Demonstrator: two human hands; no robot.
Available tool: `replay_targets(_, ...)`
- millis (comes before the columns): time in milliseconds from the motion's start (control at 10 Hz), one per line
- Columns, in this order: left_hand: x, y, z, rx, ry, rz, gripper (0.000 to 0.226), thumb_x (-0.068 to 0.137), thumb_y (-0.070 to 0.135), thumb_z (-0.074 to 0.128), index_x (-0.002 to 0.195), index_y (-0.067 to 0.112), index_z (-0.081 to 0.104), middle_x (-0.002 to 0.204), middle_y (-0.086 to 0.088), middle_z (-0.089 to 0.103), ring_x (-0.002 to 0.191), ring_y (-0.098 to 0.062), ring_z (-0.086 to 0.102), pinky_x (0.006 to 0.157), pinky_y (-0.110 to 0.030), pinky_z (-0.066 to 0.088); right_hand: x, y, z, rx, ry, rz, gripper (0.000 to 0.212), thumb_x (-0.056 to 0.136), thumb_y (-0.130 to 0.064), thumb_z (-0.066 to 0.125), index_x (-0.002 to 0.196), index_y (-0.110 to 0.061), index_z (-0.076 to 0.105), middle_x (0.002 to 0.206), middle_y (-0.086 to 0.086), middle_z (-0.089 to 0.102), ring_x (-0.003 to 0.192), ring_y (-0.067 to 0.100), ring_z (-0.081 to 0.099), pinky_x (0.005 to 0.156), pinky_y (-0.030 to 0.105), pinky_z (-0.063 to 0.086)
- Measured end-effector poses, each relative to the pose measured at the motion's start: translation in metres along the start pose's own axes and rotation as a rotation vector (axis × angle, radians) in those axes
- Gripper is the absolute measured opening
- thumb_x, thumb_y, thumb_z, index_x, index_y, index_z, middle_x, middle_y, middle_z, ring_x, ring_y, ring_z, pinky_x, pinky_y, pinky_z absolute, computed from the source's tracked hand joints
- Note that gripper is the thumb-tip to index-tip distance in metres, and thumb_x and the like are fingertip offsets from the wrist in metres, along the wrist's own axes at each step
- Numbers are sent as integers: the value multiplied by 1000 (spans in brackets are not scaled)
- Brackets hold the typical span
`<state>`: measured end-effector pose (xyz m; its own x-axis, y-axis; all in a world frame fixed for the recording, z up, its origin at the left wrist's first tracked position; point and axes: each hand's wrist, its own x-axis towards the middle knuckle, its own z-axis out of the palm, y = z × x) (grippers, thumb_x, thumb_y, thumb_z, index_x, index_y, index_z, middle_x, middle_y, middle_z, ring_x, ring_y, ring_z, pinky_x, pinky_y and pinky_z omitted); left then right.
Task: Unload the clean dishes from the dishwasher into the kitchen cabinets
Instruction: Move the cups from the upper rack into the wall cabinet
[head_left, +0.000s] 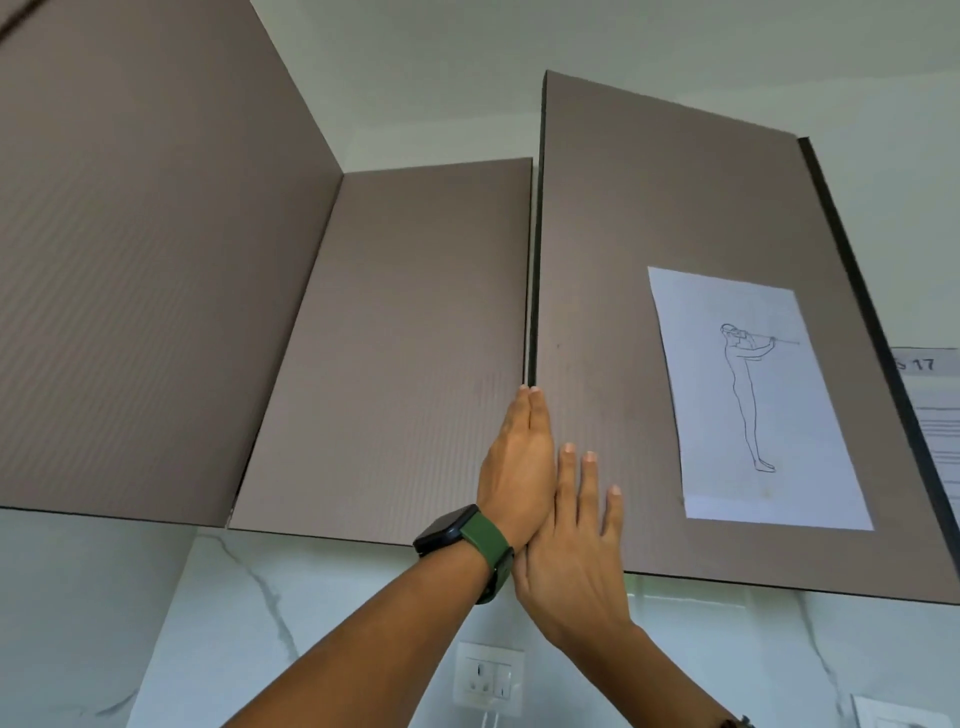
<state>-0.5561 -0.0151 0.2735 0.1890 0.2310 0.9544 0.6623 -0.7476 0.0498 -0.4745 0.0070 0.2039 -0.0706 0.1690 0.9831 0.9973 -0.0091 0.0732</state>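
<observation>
Both hands are flat and empty on the ajar upper cabinet door (675, 208), left hand (517, 467) at its edge, right hand (571, 551) beside; no dishes visible, so probably pulling it open comes next.

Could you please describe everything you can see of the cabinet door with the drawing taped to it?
The cabinet door is a flat taupe panel with a fine ribbed texture and dark edges, standing slightly ajar beside the closed neighbouring door. A white sheet bearing a line drawing of a standing figure is stuck to its lower right. The right hand presses flat on its face, and the left hand touches its left edge.
</observation>
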Motion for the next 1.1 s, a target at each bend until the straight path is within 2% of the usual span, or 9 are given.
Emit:
replay_targets(100, 11, -20, 18, 43, -15, 30, 60, 97, 20, 41, 146, 0, 14, 156, -14, 11, 143, -27, 15, 115, -35, 18, 6, 3, 27, -108, 47, 8, 72, 94, -49, 1, 144, -1, 18, 148, 19, 25, 144, 28, -13, 110, 50, 5)
replay_targets(200, 19, -43, 36, 55, -65, 20, 56, 100, 9, 31, 149, 5, 3, 158, -8, -1, 146, -19, -2, 116, -29, 8, 10, 5, 54, -129, 5, 10, 67, 96, -46, -1, 137, -1, 28, 145, 21, 32, 142, 35, 5, 109, 52, 6)
replay_targets(300, 23, -60, 51, 216, -73, 33, 59, 99, 2, 27, 149, 8, -3, 158, -6, -8, 145, -20, -9, 117, -32, 1, 12, 9, 72, -176, -31, -10, 66, 96, -45, -1, 138, -2, 27, 143, 23, 38, 138, 37, 13, 109, 53, 6)
replay_targets(400, 28, -72, 62, 322, -102, 41, 57, 100, 7, 27, 149, 9, -2, 158, -5, -7, 145, -22, -10, 118, -38, -5, 13, 16, 88, -204, -74, -23, 68, 96, -48, 1, 139, -4, 27, 146, 21, 35, 139, 34, 8, 110, 53, 6)
replay_targets(600, 26, -90, 85, 459, -158, 107, 58, 100, 15, 27, 149, 9, -3, 158, -7, -10, 144, -25, -13, 115, -41, -10, 4, 34, 108, -256, -122, -116, 70, 95, -51, -2, 140, -7, 29, 148, 19, 32, 141, 34, 10, 108, 56, 13)
replay_targets(700, 24, -94, 89, 449, -142, 148, 58, 99, 14, 26, 148, 8, -5, 157, -8, -11, 145, -23, -12, 116, -39, -9, 1, 38, 108, -283, -108, -143, 70, 95, -50, -2, 141, -5, 26, 149, 19, 30, 139, 36, 19, 106, 57, 19)
replay_targets(800, 25, -100, 92, 433, -134, 169, 58, 100, 13, 24, 148, 8, -7, 157, -8, -12, 145, -21, -11, 116, -38, -9, 2, 38, 110, -326, -90, -171, 66, 90, -46, 21, 141, -5, 25, 149, 19, 31, 138, 37, 19, 106, 57, 19)
replay_targets(1100, 33, -121, 99, 251, -156, 205, 61, 102, 15, 28, 148, 18, -12, 156, 1, -20, 145, -17, -13, 116, -39, -8, 14, 59, 108, -457, -67, -372, 65, 88, -45, 26, 144, -12, 24, 150, 17, 30, 139, 38, 19, 107, 56, 20)
